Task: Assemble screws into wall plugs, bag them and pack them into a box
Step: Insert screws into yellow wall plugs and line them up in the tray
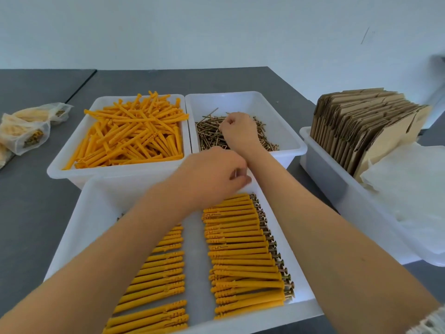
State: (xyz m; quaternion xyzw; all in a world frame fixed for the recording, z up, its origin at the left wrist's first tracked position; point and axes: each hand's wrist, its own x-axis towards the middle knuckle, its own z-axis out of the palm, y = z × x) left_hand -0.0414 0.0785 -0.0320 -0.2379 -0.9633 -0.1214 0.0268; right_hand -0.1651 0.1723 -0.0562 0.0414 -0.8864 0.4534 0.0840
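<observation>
Over the screw tray (284, 109), the right hand (237, 127) reaches in from the near side, forearm stretched out, fingers curled down into the loose screws (209, 138); whether they pinch one I cannot tell; just near of that tray, the left hand (212, 175) hovers, fingers curled, their hold unclear; left of it the loose wall plugs (130, 133); nearer, assembled plugs (243, 251) lie in rows.

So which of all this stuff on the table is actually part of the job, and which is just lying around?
Part of the job:
- loose orange wall plugs
- screws, under the right hand
- assembled plugs, near the left hand
- filled bags
- flat cardboard boxes
- empty bags

Just lying about:
- nothing that I can see; only the grey table itself.
</observation>
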